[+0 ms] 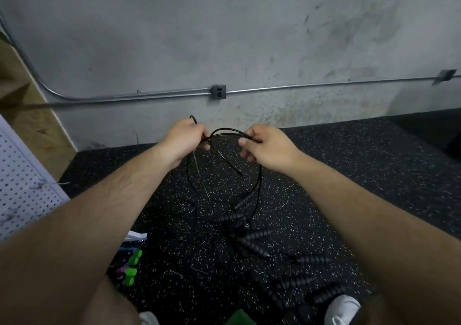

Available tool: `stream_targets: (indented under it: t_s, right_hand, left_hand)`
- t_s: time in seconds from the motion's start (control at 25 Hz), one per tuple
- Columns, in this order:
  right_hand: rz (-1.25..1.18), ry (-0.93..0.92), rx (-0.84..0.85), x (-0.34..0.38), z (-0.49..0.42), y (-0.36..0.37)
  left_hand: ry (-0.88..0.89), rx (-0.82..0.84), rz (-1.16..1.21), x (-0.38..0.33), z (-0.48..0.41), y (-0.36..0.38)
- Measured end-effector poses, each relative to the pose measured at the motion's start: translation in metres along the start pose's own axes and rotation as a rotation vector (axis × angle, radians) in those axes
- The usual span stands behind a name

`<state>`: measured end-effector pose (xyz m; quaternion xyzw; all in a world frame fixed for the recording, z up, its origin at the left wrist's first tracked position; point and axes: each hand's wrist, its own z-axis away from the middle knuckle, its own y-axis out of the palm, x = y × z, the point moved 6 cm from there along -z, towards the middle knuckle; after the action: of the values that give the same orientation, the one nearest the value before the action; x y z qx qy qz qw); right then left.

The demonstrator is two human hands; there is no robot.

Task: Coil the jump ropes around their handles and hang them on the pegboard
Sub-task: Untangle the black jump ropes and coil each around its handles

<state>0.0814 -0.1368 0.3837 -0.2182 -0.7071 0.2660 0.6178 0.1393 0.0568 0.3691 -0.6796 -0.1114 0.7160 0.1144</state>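
1. The pegboard (22, 175), a white perforated panel, stands far off to the left of the grip and lower. No jump rope shows on the part in view, so the hanging step looks not yet begun.
2. Below the grip, nearer the person, a heap of black ribbed handles (254, 236) and thin cords lies loose on the speckled floor (349, 175). By this, most ropes appear uncoiled. Green-tipped handles (131, 265) lie below and left of the grip.
3. The held jump rope (225, 131), a thin black cord, arches in a few loose loops between the two hands and sags beneath them. It is gathered in the air, not wound round a handle, so coiling seems at an early stage.
4. The left hand (184, 137) has its fingers curled tight on the strands, with a short end poking above it.
5. The right hand (268, 149) pinches the strands between thumb and forefinger, its other fingers loosely bent.
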Motion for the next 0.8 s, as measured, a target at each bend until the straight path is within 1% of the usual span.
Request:
stream_targets:
  t_s: [0.12,0.16,0.2,0.24,0.28,0.36,0.4,0.44,0.48,0.52,0.56,0.6,0.64,0.68,0.8]
  right_hand:
    - [-0.019,0.057,-0.002,-0.007,-0.001,-0.006]
    - [-0.054,0.079,-0.006,-0.010,0.000,-0.009]
    - [-0.113,0.096,-0.004,-0.013,0.001,-0.012]
    - [-0.183,0.104,0.010,-0.014,0.002,-0.014]
    - [-0.242,0.102,0.034,-0.014,0.004,-0.015]
    - [-0.279,0.081,0.081,-0.012,0.006,-0.014]
    - [-0.269,0.072,0.094,-0.011,0.007,-0.014]
    - [-0.258,0.068,0.101,-0.011,0.007,-0.014]
    - [-0.253,0.066,0.106,-0.010,0.008,-0.014]
    - [-0.257,0.065,0.108,-0.009,0.009,-0.015]
    - [-0.267,0.061,0.107,-0.007,0.010,-0.016]
    - [-0.281,0.056,0.097,-0.005,0.012,-0.018]
    - [-0.297,0.053,0.068,-0.005,0.012,-0.021]
    - [-0.307,0.056,0.023,-0.005,0.013,-0.025]
    - [-0.262,0.065,-0.137,-0.013,0.011,-0.040]
  left_hand:
    - [-0.026,-0.139,0.290,-0.004,-0.005,-0.016]
    - [-0.040,-0.144,0.352,-0.002,-0.009,-0.019]
    - [-0.060,-0.130,0.349,0.000,-0.010,-0.021]
    - [-0.094,-0.108,0.263,0.005,-0.011,-0.021]
    - [-0.125,-0.079,0.091,0.010,-0.010,-0.020]
    - [-0.130,-0.065,-0.439,0.019,-0.008,-0.019]
    - [-0.065,-0.102,-0.627,0.016,-0.007,-0.017]
    - [0.059,-0.118,-0.637,0.005,-0.003,-0.011]
    - [0.197,-0.058,-0.504,-0.007,0.003,-0.001]
    - [0.289,0.089,-0.315,-0.017,0.010,0.011]
    - [0.321,0.262,-0.198,-0.023,0.016,0.026]
    - [0.323,0.402,-0.198,-0.025,0.024,0.041]
    - [0.322,0.491,-0.262,-0.019,0.027,0.052]
    - [0.311,0.522,-0.360,-0.012,0.029,0.058]
    - [0.246,0.419,-0.717,0.009,0.016,0.049]
